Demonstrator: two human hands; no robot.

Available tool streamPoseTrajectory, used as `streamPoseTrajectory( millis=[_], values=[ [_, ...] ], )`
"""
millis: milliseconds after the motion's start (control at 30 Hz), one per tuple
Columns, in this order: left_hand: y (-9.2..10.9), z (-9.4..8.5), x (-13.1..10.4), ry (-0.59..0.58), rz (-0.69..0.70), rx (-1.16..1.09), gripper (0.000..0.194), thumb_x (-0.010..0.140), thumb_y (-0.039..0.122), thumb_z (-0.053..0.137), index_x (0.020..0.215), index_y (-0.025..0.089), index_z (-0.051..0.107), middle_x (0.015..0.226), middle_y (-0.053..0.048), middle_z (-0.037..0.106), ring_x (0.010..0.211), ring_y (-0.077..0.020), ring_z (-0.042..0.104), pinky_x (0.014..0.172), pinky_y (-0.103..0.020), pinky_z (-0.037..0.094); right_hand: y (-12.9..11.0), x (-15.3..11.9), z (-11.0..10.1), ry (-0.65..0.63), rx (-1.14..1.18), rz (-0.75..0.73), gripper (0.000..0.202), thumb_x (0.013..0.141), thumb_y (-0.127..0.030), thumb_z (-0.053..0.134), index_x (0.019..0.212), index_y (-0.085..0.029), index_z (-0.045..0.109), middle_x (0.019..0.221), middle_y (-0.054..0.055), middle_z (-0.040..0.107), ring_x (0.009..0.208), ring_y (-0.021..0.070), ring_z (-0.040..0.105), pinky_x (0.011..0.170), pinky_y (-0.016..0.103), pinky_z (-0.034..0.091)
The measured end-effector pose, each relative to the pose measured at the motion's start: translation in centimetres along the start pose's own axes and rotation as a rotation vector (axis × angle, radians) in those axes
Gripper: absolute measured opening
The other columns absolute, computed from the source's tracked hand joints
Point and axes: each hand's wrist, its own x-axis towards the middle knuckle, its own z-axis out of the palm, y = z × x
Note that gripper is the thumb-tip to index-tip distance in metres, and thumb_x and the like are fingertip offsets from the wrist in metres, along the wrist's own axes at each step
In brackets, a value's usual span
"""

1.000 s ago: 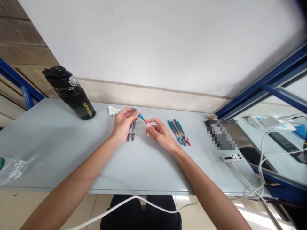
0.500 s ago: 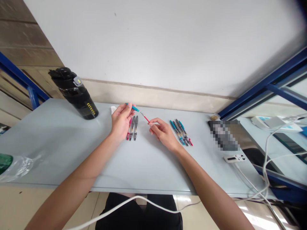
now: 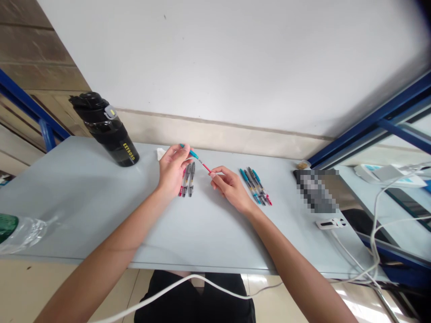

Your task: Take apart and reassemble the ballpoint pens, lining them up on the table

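Note:
My left hand (image 3: 171, 169) pinches a teal pen cap (image 3: 193, 154) between thumb and fingers, above the back part of the table. From the right, my right hand (image 3: 229, 187) grips a slim pen with a red section (image 3: 206, 168); the rest of it is hidden in the fingers. Its narrow front end meets the cap's mouth; how far it goes in, I cannot tell. Below my left hand lie several capped pens (image 3: 191, 179), dark and red, partly covered by that hand. Another group of pens (image 3: 253, 184), with teal and dark caps, lies right of my right hand.
A black water bottle (image 3: 109, 134) stands at the back left of the grey table (image 3: 215, 233). Clear plastic with a green part (image 3: 23, 233) is at the left edge. On the right are a pixelated dark object (image 3: 316, 190), a white device (image 3: 330, 224) and white cables (image 3: 373, 237).
The gap between the teal cap and the pen's narrow end has closed; the two now meet. Both hands keep their grips, and the view has shifted slightly.

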Motion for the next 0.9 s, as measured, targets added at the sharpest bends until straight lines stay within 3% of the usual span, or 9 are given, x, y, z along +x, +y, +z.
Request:
streamPoseTrajectory(
  millis=[533,900],
  values=[
    [-0.4,0.1,-0.4,0.007,0.076,0.161,0.035,0.084,0.050,0.090,0.102,0.024,0.074,0.094,-0.003,0.074,0.089,-0.0173,0.070,0.080,-0.029,0.058,0.6,0.2,-0.2,0.012,-0.066,-0.037,0.037,0.105,-0.061,0.062,0.106,-0.024,0.064,0.077,-0.002,0.063,0.057,0.0113,0.037,0.053,0.027,0.029],
    [-1.0,0.9,-1.8,-0.187,-0.067,0.243,0.045,0.094,0.059,0.079,0.118,0.023,0.069,0.102,-0.007,0.079,0.086,-0.0202,0.079,0.084,-0.034,0.061,0.2,0.1,0.0,0.064,-0.082,-0.042,0.042,0.104,-0.061,0.064,0.097,-0.020,0.065,0.078,0.000,0.065,0.058,0.0119,0.041,0.055,0.029,0.031]
  ],
)
